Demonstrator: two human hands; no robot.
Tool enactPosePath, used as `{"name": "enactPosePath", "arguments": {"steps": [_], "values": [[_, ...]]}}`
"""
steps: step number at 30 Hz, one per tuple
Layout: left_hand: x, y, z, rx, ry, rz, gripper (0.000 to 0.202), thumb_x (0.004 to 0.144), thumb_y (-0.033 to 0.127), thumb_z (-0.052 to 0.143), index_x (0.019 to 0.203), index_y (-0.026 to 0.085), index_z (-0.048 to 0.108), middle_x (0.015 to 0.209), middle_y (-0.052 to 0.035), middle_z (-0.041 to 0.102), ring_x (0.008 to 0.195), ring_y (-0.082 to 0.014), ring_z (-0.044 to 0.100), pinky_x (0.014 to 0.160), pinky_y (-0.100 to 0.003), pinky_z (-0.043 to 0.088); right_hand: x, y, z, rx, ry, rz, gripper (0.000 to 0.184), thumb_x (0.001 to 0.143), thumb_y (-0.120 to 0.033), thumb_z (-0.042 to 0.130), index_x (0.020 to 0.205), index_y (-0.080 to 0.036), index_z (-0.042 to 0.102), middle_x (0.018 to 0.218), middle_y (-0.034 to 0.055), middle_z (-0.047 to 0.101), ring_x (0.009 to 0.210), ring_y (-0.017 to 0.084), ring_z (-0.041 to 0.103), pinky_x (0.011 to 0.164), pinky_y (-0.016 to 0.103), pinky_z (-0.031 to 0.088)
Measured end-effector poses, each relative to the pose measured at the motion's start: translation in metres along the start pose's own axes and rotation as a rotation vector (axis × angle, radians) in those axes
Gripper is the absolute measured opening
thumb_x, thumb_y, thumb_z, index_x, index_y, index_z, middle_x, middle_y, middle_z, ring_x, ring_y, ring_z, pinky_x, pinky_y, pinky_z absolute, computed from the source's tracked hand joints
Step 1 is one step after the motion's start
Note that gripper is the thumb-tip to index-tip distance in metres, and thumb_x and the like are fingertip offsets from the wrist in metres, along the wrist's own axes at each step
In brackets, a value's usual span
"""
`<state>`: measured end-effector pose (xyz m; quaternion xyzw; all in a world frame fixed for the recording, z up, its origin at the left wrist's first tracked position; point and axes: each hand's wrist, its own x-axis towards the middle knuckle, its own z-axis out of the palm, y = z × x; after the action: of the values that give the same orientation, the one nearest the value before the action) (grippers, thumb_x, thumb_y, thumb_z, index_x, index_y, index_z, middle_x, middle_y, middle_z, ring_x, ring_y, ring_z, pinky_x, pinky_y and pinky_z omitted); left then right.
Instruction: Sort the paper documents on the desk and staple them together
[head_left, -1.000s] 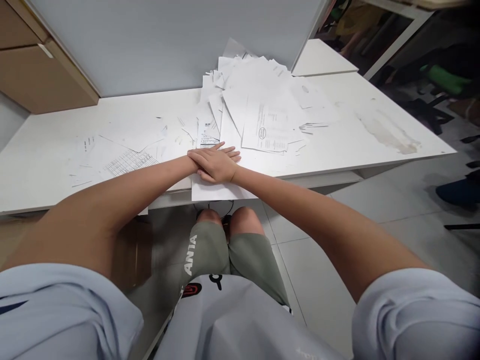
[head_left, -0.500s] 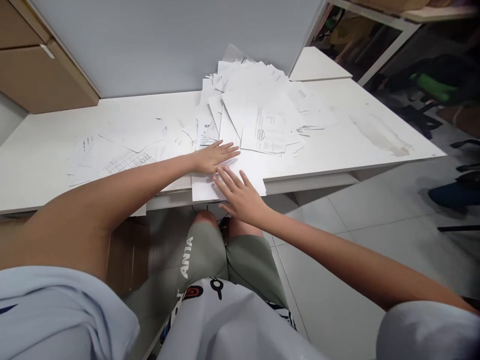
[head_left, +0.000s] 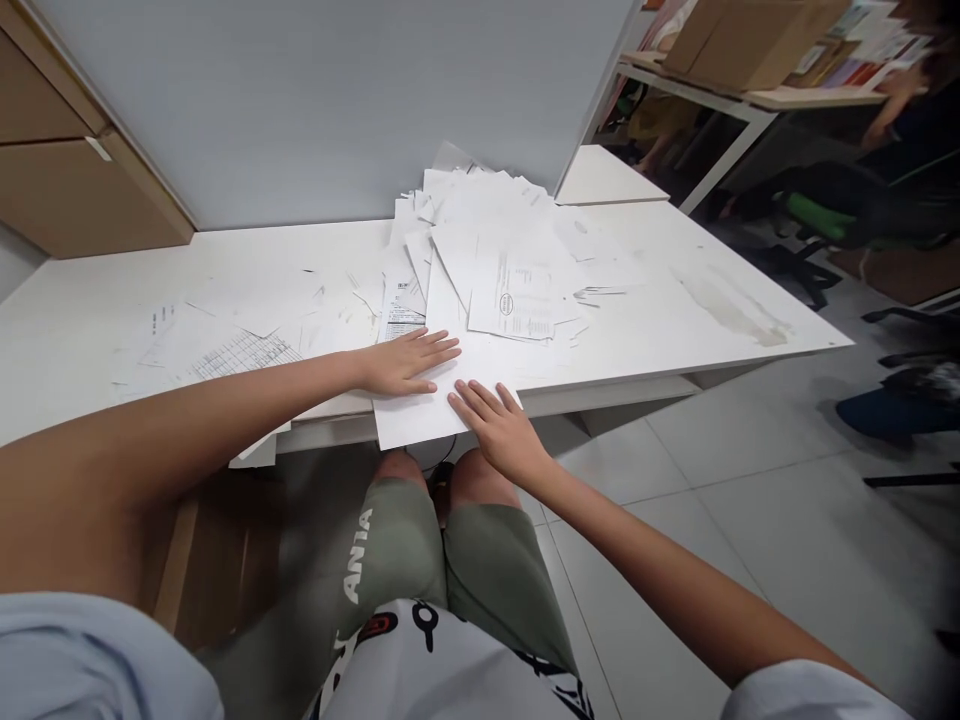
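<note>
My left hand (head_left: pixel 405 362) lies flat and open, palm down, on a white sheet of paper (head_left: pixel 411 415) that hangs over the front edge of the white table (head_left: pixel 675 330). My right hand (head_left: pixel 501 432) is also open with fingers stretched out, resting on the near right corner of the same sheet at the table's edge. Just beyond my hands a loose heap of printed papers (head_left: pixel 495 250) spreads across the middle of the table.
More printed sheets (head_left: pixel 217 345) lie flat at the left of the table. A grey partition (head_left: pixel 337 100) stands behind it, wooden cabinets (head_left: pixel 67 170) at far left. Right of the table are a tiled floor (head_left: pixel 750 500), chairs (head_left: pixel 825 215) and another desk with cardboard boxes (head_left: pixel 750 40).
My right hand lifted off my left hand and moved back to the near corner of the sheet. The left hand stayed flat on the paper. The view tilted up.
</note>
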<state>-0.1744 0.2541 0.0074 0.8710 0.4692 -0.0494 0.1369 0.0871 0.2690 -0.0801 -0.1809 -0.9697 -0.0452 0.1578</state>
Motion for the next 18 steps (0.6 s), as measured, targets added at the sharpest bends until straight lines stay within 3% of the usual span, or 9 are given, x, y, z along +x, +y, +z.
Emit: {"name": "enactPosePath", "arguments": {"steps": [5,18], "values": [[-0.012,-0.003,0.007,-0.014,0.049,-0.052,0.074,0.098,0.059,0.026,0.158,0.018,0.015,0.164,-0.0099,0.015,0.152,-0.0265,0.009,0.124,-0.046,0.009,-0.001,0.01,0.0,0.031,0.004,0.056,0.063,0.088,-0.002,0.036,0.149,-0.018,0.041,0.153,0.0115,0.042,0.141,0.027,0.04,0.113,0.053,0.033],[-0.004,0.002,0.012,0.032,0.007,-0.073,0.068,0.098,0.055,0.023,0.157,0.023,0.016,0.165,-0.0067,0.01,0.152,-0.0254,0.006,0.124,-0.046,0.008,-0.001,0.011,0.007,0.07,0.051,0.08,0.056,0.093,-0.006,0.034,0.146,-0.017,0.044,0.153,0.0095,0.042,0.141,0.025,0.038,0.116,0.05,0.027]]}}
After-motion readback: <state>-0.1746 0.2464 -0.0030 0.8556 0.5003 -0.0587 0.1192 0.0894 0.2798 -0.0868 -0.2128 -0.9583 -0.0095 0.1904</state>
